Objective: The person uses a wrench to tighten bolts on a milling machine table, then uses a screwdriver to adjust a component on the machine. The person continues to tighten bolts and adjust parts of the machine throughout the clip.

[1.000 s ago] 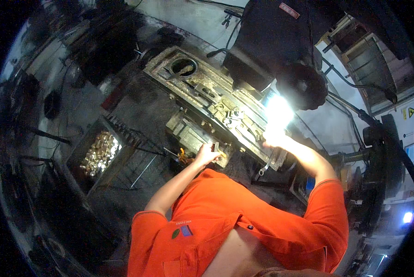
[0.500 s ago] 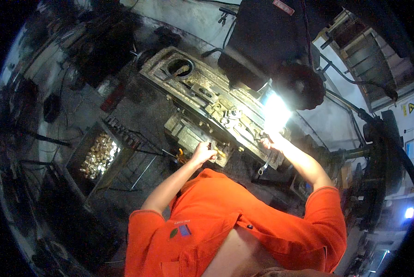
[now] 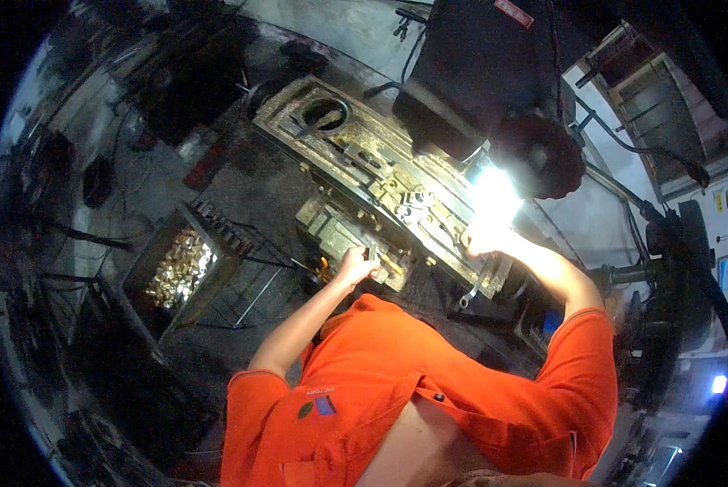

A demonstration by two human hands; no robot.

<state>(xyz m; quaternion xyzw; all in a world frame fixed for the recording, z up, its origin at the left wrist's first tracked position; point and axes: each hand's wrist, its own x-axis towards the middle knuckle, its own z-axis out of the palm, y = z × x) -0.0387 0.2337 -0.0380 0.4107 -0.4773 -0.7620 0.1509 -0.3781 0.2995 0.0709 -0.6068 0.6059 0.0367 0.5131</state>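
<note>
My left hand (image 3: 356, 266) is closed at the near side of the metal machine bed, by a lower metal block (image 3: 331, 231). A small grey piece shows at its fingers, too small to name. A yellowish stick-like piece (image 3: 392, 266) lies just right of that hand. My right hand (image 3: 487, 241) is closed over the right end of the machine bed (image 3: 287, 122), beneath a glaring light (image 3: 494, 195) that washes out its fingers. Whatever it grips is hidden. Below it a wrench (image 3: 475, 286) slants over the bed's near edge; I cannot tell whether the hand touches it.
Several small metal parts and tools (image 3: 412, 199) lie on the bed among yellowish chips. A bin (image 3: 128, 280) of shiny metal pieces stands at the left. The dark machine head (image 3: 461, 73) overhangs the bed's far side. An orange-handled tool (image 3: 325, 266) is near my left wrist.
The view has shifted slightly, so the bed sits a little farther right. My right hand has turned and moved slightly up against the bed. My left hand stays closed in nearly the same place.
</note>
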